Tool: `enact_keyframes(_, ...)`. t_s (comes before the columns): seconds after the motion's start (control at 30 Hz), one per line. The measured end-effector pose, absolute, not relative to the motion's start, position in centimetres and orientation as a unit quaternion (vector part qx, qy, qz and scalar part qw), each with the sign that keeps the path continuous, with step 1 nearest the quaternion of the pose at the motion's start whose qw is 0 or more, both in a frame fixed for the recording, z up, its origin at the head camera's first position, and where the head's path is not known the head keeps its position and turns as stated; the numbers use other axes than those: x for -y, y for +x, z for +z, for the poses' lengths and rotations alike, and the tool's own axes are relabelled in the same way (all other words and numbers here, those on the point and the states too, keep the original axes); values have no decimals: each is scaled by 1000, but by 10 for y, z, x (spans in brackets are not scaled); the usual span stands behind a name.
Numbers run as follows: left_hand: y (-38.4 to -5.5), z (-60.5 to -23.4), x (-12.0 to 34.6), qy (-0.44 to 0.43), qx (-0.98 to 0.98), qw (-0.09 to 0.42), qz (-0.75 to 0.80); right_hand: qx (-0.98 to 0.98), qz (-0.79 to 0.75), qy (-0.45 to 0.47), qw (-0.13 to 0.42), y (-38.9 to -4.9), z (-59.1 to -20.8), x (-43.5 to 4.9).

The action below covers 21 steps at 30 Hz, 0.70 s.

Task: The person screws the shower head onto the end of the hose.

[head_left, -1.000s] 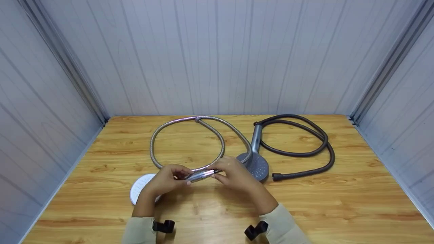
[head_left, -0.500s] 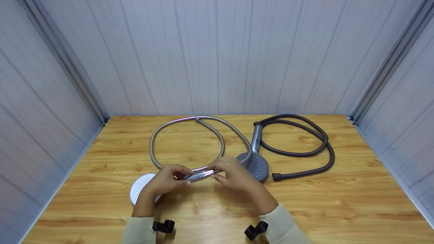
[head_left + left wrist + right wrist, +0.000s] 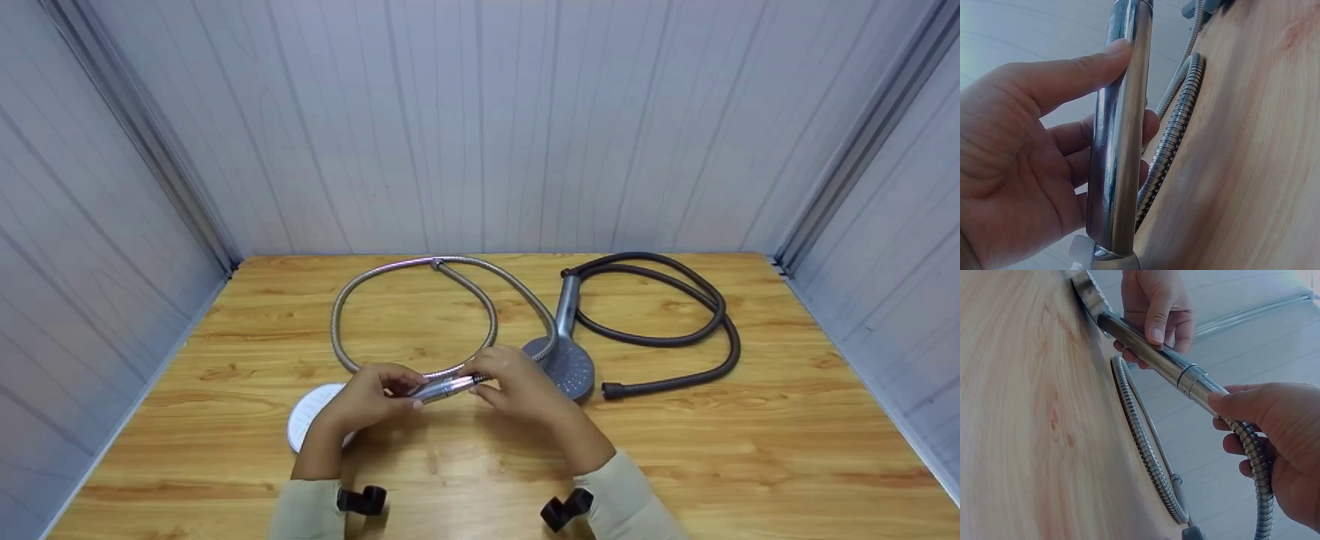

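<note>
My left hand (image 3: 371,401) grips the chrome handle (image 3: 1120,129) of a shower head (image 3: 311,416), thumb on one side and fingers curled behind. The white round face of that shower head lies partly hidden behind my left wrist. My right hand (image 3: 517,386) pinches the smooth metal connector (image 3: 1207,391) of a silver shower hose (image 3: 1258,478), right where it meets the handle's end. In the right wrist view handle and connector stand in one line, touching at a ringed joint. From the connector the ribbed hose bends away past my right fingers.
The silver hose loops (image 3: 337,315) behind my hands. At the right, a grey shower head (image 3: 574,371) lies beneath part of the silver hose, with a dark hose (image 3: 664,341) coiled beside it. Panelled walls (image 3: 480,127) border the wooden table (image 3: 750,465) behind and at both sides.
My right fingertips shift very slightly at the connector. Both hands, the handle and the hoses otherwise stay in the same places.
</note>
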<state>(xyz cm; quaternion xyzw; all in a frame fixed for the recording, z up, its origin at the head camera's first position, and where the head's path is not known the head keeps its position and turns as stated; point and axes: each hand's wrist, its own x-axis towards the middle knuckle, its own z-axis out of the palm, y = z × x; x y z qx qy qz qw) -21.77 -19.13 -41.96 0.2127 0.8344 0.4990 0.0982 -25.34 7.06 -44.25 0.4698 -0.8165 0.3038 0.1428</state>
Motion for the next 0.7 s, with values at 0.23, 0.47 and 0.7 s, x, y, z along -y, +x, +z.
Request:
enact_keyframes(0.23, -217, -419, 192, 214, -836, 97, 495, 834, 288, 454, 123, -251, -440, -70)
enact_keyframes(0.47, -218, -419, 191, 209, -836, 101, 497, 846, 285, 437, 113, -250, -440, -70)
enact_keyframes(0.7, -218, -420, 192, 204, -837, 103, 498, 830, 303, 446, 139, -251, -442, -68)
